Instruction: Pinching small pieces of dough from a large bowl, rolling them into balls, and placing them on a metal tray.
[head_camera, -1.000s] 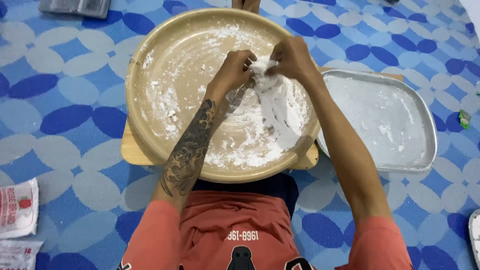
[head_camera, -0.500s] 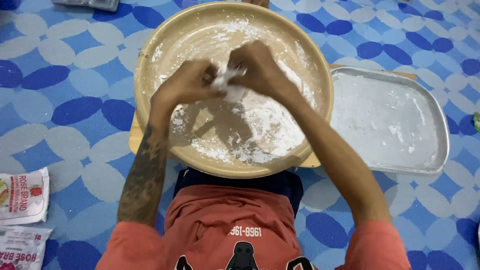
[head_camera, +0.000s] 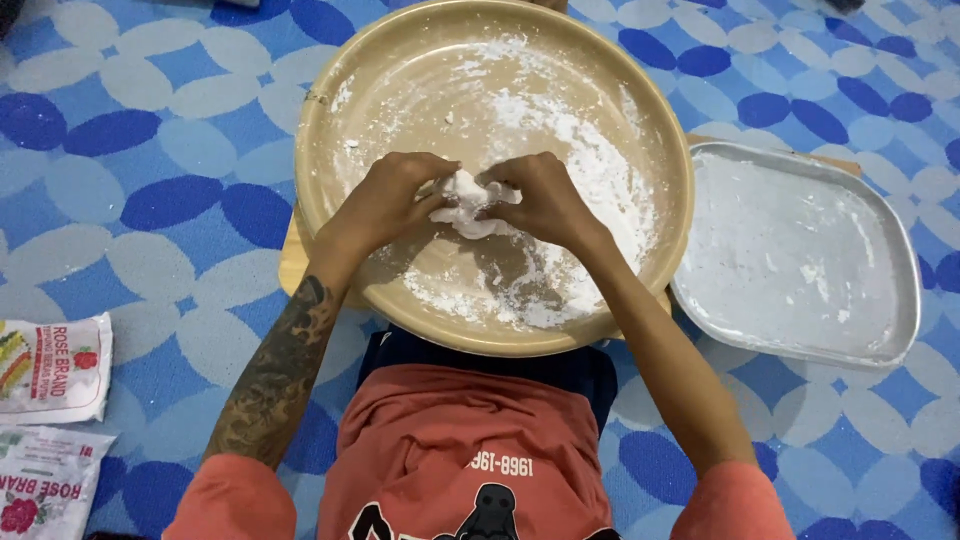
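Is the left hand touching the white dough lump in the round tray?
Touching. The head view shows the left hand fingers pressed onto the white dough lump, with no gap between them.

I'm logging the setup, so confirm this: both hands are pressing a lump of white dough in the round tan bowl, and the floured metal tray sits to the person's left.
One detail is wrong. The head view shows the metal tray to the person's right, not left. The rest holds: the left hand and right hand press the white dough in the round tan bowl.

Both hands (head_camera: 470, 205) together, fingers curled inward
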